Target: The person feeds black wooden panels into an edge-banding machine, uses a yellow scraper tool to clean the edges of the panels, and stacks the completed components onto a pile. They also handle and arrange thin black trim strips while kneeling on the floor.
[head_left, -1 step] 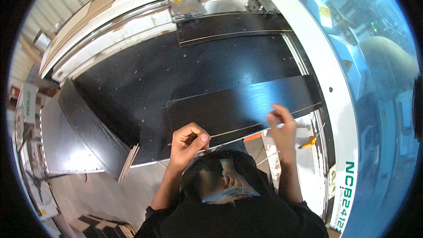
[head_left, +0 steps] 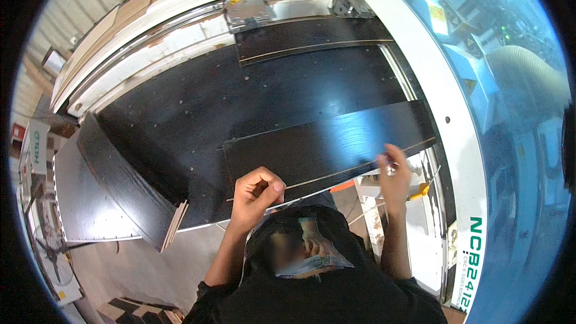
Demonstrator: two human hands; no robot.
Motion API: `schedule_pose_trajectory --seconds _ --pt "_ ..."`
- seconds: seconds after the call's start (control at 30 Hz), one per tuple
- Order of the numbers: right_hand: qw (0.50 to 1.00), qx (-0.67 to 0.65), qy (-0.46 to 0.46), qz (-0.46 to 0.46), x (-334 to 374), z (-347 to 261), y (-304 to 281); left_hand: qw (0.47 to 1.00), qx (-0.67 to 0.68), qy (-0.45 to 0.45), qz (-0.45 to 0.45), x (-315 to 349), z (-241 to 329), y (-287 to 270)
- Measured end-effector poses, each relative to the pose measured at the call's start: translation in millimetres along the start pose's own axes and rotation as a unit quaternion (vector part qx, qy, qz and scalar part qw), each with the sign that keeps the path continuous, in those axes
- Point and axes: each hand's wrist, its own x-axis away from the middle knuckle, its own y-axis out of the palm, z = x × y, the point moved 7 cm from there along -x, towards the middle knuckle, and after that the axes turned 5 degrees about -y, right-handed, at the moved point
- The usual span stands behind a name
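A dark rectangular panel (head_left: 288,150) with a pale front edge lies on the black machine table (head_left: 210,96) in front of me. My left hand (head_left: 258,197) is closed at the panel's front edge, thumb and forefinger pressed together. What it pinches, if anything, is hidden. Farther right, my right hand (head_left: 395,177) is by the same front edge, its fingers bent and smeared by motion. A small pale glint shows among those fingers, too blurred to name.
Another dark panel (head_left: 312,39) lies at the far side below metal clamps (head_left: 247,11). Stacked dark panels (head_left: 129,174) stand at the left. A white frame (head_left: 447,102) with a blue see-through cover (head_left: 522,162) rises on the right. A yellow-handled tool (head_left: 420,192) is near my right wrist.
My right hand has shifted a little to the right along the panel's front edge. The left hand keeps its place and stays closed. The whole view has moved slightly.
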Motion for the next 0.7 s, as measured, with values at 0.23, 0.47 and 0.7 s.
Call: schedule_pose_trajectory --seconds 0.23,0.47,0.7 --pt "0.912 0.312 0.226 0.14 158.0 293.6 -91.8 0.989 -0.14 -0.038 -0.041 -76.4 -28.0 11.1" --pt "0.879 0.365 0.294 0.083 137.1 319.8 -88.9 0.893 -0.447 0.023 -0.041 -184.0 -16.7 1.1" --pt "0.967 -0.037 0.091 0.234 44.9 244.4 -94.2 0.704 -0.673 0.042 0.225 -325.9 -57.0 -161.0"
